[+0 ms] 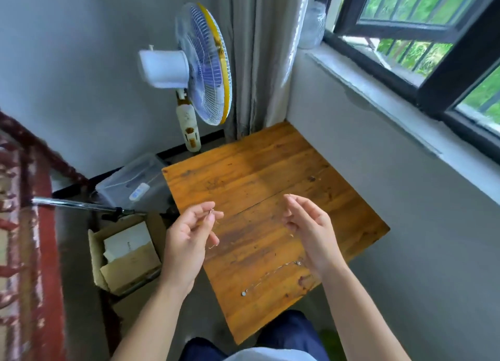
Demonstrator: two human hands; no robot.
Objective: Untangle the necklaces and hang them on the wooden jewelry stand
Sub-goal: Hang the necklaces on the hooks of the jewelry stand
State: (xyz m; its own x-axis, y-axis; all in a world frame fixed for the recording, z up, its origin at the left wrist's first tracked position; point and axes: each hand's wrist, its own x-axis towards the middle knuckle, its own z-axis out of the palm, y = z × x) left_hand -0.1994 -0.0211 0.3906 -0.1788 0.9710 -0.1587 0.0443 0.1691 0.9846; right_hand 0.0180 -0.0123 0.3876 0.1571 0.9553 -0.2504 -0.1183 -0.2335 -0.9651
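My left hand (189,233) is raised over the left edge of the wooden table (259,171) and pinches a thin silver necklace chain (213,226) between thumb and fingertips. The chain dangles in a loop below my fingers. My right hand (308,228) hovers over the table's middle with its fingers curled, and pinches what looks like the other end of the same fine chain. The stretch between my hands is too thin to follow. A second necklace (270,278) lies on the table near its front edge, with a small round pendant at its left end. No jewelry stand is in view.
A standing fan (200,68) is behind the table, beside a grey curtain (257,63). On the floor to the left are an open cardboard box (127,255), a clear plastic bin (135,182) and a metal pole (78,205). A wall and window sill (392,101) run along the right.
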